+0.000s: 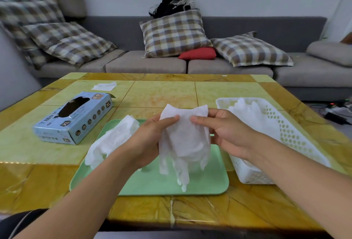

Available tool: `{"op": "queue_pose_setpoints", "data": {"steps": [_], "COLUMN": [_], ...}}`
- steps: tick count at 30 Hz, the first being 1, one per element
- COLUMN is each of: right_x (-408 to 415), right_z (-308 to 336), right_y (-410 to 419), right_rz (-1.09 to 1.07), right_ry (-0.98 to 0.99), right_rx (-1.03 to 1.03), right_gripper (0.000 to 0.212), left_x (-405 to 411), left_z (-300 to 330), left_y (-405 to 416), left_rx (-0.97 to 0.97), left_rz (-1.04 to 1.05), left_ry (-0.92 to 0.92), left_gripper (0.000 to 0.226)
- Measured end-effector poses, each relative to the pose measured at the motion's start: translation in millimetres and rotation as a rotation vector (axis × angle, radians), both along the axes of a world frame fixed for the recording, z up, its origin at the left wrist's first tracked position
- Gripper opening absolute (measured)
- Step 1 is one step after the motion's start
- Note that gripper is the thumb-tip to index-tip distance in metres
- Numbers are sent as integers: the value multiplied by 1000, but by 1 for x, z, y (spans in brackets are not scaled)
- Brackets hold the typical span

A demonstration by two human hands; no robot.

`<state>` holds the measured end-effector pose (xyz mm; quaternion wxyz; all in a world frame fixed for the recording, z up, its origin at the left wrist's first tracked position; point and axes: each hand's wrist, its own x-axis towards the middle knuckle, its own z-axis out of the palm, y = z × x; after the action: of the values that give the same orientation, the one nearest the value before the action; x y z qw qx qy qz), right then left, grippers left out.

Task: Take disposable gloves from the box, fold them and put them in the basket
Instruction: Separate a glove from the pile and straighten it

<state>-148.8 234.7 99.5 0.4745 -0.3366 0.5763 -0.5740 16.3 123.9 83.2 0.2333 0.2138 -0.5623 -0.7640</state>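
A white disposable glove [184,139] hangs in the air above the green tray [209,185], cuff up and fingers down. My left hand [152,139] pinches its upper left edge with the thumb on the front. My right hand [221,126] pinches its upper right edge the same way. Another glove [112,139] lies flat across the tray's left rim and the table. The blue glove box [74,116] lies on the table at the left, its dark opening facing up. The white perforated basket [282,130] stands at the right, with several gloves [247,113] inside.
The table [163,94] is yellow-green stone tile. A small white sheet [104,86] lies at its far left. Behind the table runs a grey sofa [152,63] with plaid cushions. Cables lie on the floor at the far right [337,109].
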Motion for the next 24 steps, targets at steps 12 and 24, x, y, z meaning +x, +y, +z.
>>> {"op": "queue_pose_setpoints", "data": {"steps": [12,24], "right_x": [-17,6], "right_z": [76,-37], "right_y": [-45,2], "right_rz": [-168,417], "right_ry": [325,1593], "right_rx": [-376,205], "right_gripper": [13,18], "left_x": [-9,27], "left_z": [83,-58], "left_y": [-57,-28], "left_rx": [-491,-1150], "left_rz": [160,-267], "left_ry": [68,-566], "left_gripper": [21,13]}}
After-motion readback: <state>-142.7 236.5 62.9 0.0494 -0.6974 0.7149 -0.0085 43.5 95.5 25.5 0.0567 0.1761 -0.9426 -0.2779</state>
